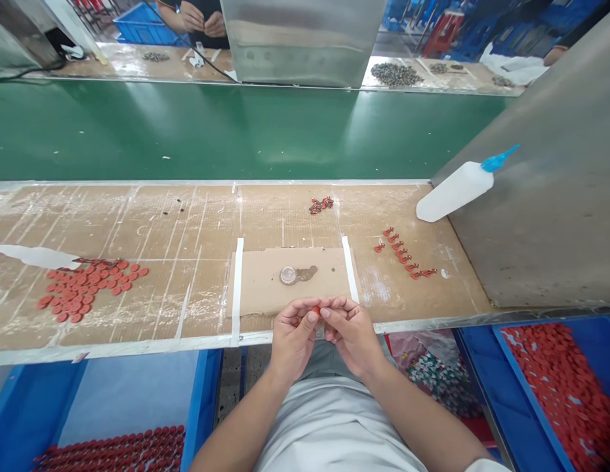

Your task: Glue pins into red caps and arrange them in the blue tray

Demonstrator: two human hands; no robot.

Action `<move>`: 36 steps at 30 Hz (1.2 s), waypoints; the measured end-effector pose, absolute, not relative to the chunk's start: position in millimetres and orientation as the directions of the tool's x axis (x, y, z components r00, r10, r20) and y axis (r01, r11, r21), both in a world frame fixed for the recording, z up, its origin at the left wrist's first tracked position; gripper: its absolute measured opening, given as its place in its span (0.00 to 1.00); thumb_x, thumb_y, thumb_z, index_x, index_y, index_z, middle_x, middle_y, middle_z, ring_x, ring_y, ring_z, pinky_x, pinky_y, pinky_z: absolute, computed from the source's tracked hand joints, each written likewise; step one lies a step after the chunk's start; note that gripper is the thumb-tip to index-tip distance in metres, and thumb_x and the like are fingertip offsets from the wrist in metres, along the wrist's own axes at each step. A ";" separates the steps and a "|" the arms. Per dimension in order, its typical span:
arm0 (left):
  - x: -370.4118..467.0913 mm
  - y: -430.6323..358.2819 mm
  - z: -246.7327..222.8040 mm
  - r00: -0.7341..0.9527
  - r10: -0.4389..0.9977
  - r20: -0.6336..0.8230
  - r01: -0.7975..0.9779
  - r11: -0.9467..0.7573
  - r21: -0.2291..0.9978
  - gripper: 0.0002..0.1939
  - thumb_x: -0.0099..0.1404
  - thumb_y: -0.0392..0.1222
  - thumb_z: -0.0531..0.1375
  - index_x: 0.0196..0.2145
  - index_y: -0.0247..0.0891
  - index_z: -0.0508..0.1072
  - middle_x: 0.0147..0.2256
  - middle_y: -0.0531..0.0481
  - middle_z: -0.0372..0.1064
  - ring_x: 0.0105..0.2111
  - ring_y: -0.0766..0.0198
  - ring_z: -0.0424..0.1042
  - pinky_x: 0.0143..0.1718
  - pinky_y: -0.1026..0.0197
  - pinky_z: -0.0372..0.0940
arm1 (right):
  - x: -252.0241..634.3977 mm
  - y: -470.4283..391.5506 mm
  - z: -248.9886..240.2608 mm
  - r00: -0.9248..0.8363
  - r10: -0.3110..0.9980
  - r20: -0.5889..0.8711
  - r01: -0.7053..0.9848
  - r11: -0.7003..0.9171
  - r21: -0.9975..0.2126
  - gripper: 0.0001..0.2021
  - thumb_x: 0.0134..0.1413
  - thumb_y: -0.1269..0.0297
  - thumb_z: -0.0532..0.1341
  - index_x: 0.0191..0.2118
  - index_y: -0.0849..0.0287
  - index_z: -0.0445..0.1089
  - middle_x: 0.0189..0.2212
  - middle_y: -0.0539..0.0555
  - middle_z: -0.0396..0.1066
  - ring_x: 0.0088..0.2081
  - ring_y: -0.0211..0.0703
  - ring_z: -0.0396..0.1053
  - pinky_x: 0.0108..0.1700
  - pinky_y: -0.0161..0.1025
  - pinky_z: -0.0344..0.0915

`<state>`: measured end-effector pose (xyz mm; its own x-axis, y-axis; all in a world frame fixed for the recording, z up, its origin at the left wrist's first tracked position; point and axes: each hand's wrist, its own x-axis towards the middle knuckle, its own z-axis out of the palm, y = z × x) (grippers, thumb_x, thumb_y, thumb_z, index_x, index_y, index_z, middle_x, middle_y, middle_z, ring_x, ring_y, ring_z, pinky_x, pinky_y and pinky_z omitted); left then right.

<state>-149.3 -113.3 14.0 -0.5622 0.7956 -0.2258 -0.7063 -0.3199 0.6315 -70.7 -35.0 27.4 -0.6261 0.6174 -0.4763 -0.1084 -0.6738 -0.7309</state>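
My left hand (296, 334) and my right hand (350, 333) meet at the table's front edge, thumbs and fingertips closed around a small red disc (317, 310). Most of the disc is hidden by my fingers. Just beyond them, a cardboard sheet (256, 282) is taped down with white strips and bears a small round dish (288, 275) beside a wet brown stain. To the right lies a row of red discs with dark stems (402, 252). A small cluster of red and dark pieces (321, 205) rests farther back.
Loose red discs (83, 288) lie at left near a white pointed tool (34, 255). A white squeeze bottle (455, 191) leans by the metal panel (546, 196). Blue bins (201, 400) with red parts stand below. Across the green belt (197, 131), a co-worker's hands (201, 19) show.
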 end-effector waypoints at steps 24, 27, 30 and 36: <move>-167.0 -124.0 14.2 -0.567 0.758 -0.321 -0.778 -0.366 0.510 0.10 0.57 0.42 0.65 0.39 0.43 0.78 0.36 0.48 0.77 0.28 0.66 0.75 0.30 0.62 0.71 | -83.0 -32.6 37.7 -0.739 0.527 -0.419 0.039 -0.588 -0.808 0.13 0.43 0.61 0.70 0.32 0.59 0.67 0.26 0.51 0.76 0.21 0.36 0.72 0.19 0.29 0.61; -174.2 -125.6 17.6 -0.583 0.733 -0.349 -0.787 -0.405 0.466 0.10 0.57 0.41 0.65 0.38 0.40 0.78 0.35 0.49 0.78 0.38 0.64 0.76 0.44 0.61 0.71 | -82.4 -20.3 42.8 -0.699 0.653 -0.293 0.069 -0.346 -0.936 0.12 0.46 0.57 0.67 0.34 0.58 0.69 0.28 0.52 0.77 0.22 0.37 0.70 0.23 0.33 0.64; -179.3 -127.8 19.3 -0.561 0.734 -0.383 -0.814 -0.404 0.418 0.10 0.57 0.42 0.65 0.39 0.40 0.77 0.35 0.50 0.78 0.36 0.67 0.77 0.46 0.61 0.70 | -89.4 4.6 52.8 -0.632 0.775 -0.004 0.232 0.184 -0.955 0.11 0.52 0.56 0.63 0.39 0.55 0.71 0.33 0.53 0.76 0.27 0.38 0.70 0.31 0.37 0.67; -187.2 -134.0 18.2 -0.555 0.718 -0.420 -0.826 -0.415 0.383 0.11 0.57 0.40 0.66 0.39 0.39 0.77 0.36 0.50 0.77 0.31 0.71 0.76 0.41 0.66 0.72 | -148.8 91.9 57.2 -0.775 0.550 0.310 0.396 0.806 -0.440 0.14 0.59 0.66 0.52 0.49 0.60 0.68 0.41 0.59 0.73 0.40 0.48 0.70 0.47 0.46 0.63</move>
<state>-187.2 -134.0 18.2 -0.5553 0.7176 -0.4203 -0.8256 -0.4147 0.3826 -148.8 91.9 57.2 -0.7753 0.5503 0.3101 0.3962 0.8060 -0.4397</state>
